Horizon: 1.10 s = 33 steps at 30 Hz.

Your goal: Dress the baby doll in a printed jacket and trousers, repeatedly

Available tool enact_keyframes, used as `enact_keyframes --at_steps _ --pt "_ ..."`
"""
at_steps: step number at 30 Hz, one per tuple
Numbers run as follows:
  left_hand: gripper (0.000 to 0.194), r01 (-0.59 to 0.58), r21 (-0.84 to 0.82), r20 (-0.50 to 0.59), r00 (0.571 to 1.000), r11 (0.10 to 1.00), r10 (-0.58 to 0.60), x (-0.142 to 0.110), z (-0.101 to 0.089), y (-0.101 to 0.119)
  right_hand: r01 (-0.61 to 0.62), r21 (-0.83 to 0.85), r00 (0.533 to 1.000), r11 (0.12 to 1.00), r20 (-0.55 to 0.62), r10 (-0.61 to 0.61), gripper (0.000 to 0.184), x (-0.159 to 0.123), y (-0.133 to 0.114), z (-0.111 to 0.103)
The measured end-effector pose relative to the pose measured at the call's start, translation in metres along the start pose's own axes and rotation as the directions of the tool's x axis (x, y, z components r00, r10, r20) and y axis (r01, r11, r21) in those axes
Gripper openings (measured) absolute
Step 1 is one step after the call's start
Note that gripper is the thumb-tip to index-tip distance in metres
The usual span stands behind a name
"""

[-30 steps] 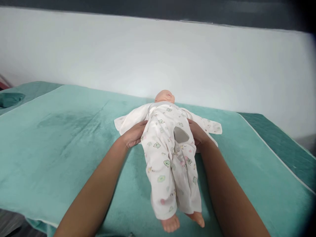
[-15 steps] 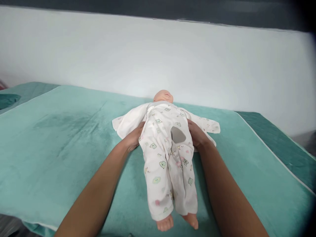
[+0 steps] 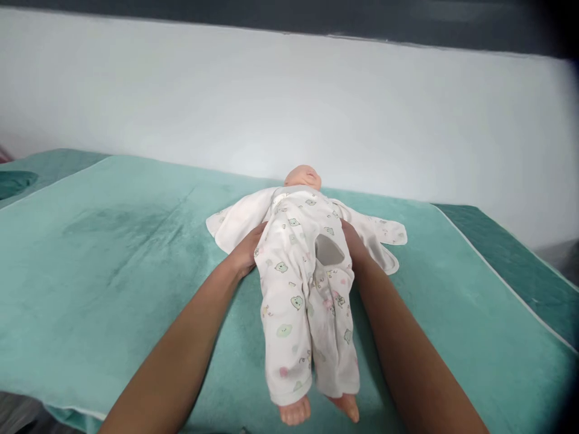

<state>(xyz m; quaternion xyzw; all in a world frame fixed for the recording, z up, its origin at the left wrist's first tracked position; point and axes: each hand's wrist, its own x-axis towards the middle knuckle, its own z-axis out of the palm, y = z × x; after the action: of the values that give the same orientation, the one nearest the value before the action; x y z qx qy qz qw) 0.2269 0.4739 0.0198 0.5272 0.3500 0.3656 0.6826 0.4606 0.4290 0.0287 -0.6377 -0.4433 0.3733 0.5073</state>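
Note:
A baby doll (image 3: 303, 176) lies on its back with its head toward the wall and its bare feet toward me. It wears white printed baby trousers (image 3: 289, 271) pulled high up the body, with a grey-looking opening at the crotch. A white baby top (image 3: 244, 220) spreads out on both sides under the doll, sleeves outstretched. My left hand (image 3: 248, 247) grips the doll's left-of-view side at the waist, and my right hand (image 3: 355, 244) grips the opposite side. Most fingers of both hands are hidden behind the doll and trousers.
A light green padded cover (image 3: 136, 289) lies under the doll, with darker green strips (image 3: 511, 253) at the sides. Behind it rises a white wall (image 3: 280, 108) with a dark band on top. The cover's front edge shows at lower left.
The doll has turned slightly, its feet shifting left and its head a little right. At right, a lower flap of the top shows more beside my right wrist. Both hands stay at the waist.

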Motion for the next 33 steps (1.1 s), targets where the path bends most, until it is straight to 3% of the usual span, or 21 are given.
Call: enact_keyframes --at_steps 2,4,8,13,19,26,29,33 --pt "0.046 -0.008 0.006 0.03 1.0 1.0 0.008 0.0 -0.002 0.0 0.004 -0.057 0.999 0.998 -0.036 -0.006 0.033 -0.001 -0.001 0.0" --pt "0.041 0.01 0.007 0.036 0.999 1.0 -0.01 -0.001 -0.004 0.001 0.002 0.002 1.0 1.0 -0.002 -0.002 0.031 -0.001 0.0 -0.002" --pt "0.032 0.05 0.038 0.04 0.998 0.998 -0.051 -0.005 -0.006 0.004 -0.04 0.212 0.984 0.977 0.18 0.001 0.034 0.003 0.008 -0.012" --pt "0.029 0.083 0.081 0.059 0.994 0.993 -0.088 -0.006 -0.007 0.007 -0.088 0.269 0.921 0.959 0.39 -0.024 0.038 0.01 0.018 -0.022" --pt "0.03 0.214 -0.014 -0.036 0.976 0.977 -0.214 -0.006 -0.005 0.005 -0.088 0.287 0.96 0.954 0.281 0.004 0.033 0.007 0.014 -0.013" --pt "0.03 0.269 -0.047 -0.023 0.963 0.962 -0.27 -0.012 0.002 0.008 0.009 0.012 0.996 1.0 0.091 -0.01 0.032 -0.002 -0.001 -0.002" --pt "0.037 0.276 -0.005 0.019 0.961 0.961 -0.276 -0.012 0.0 0.008 -0.061 0.113 0.992 0.992 0.113 0.048 0.034 -0.003 0.0 -0.003" --pt "0.044 0.236 0.026 0.077 0.968 0.971 -0.237 -0.011 -0.004 0.007 -0.141 0.24 0.964 0.96 0.255 0.078 0.041 -0.001 0.007 -0.011"
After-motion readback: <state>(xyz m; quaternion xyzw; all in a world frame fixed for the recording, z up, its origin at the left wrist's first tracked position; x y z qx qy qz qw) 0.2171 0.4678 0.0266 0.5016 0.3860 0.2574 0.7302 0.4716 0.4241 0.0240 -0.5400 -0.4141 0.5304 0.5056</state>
